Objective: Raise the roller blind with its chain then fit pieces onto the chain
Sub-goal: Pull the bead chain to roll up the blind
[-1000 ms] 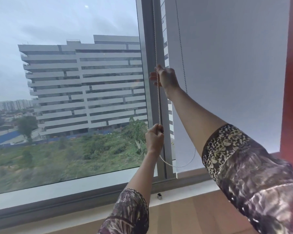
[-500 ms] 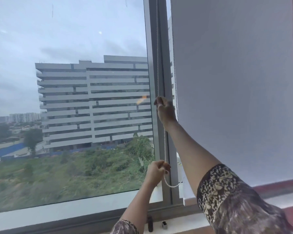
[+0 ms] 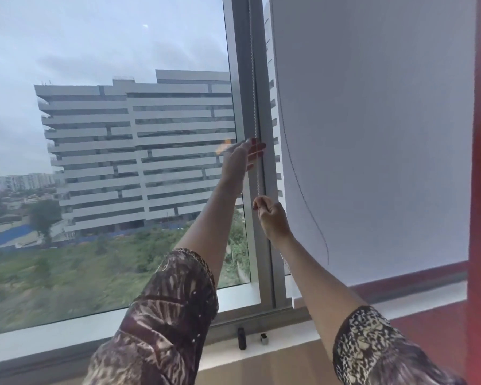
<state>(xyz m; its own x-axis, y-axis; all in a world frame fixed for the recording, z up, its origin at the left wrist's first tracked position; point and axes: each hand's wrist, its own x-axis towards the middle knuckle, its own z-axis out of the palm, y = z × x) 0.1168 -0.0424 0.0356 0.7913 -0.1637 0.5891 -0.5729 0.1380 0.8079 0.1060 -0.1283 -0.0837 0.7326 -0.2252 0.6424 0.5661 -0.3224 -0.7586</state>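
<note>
I find no writing, brand or label I can read anywhere here. My left hand (image 3: 240, 159) is raised against the window frame (image 3: 264, 168), fingers straight and loosely spread beside the bead chain (image 3: 252, 79); whether they touch it I cannot tell. My right hand (image 3: 272, 218) is lower, fingers curled and pinching that chain. The white roller blind (image 3: 372, 134) covers the right pane. Two small pieces sit on the sill (image 3: 400, 297): one black piece (image 3: 242, 338), one silver piece (image 3: 264, 338).
</note>
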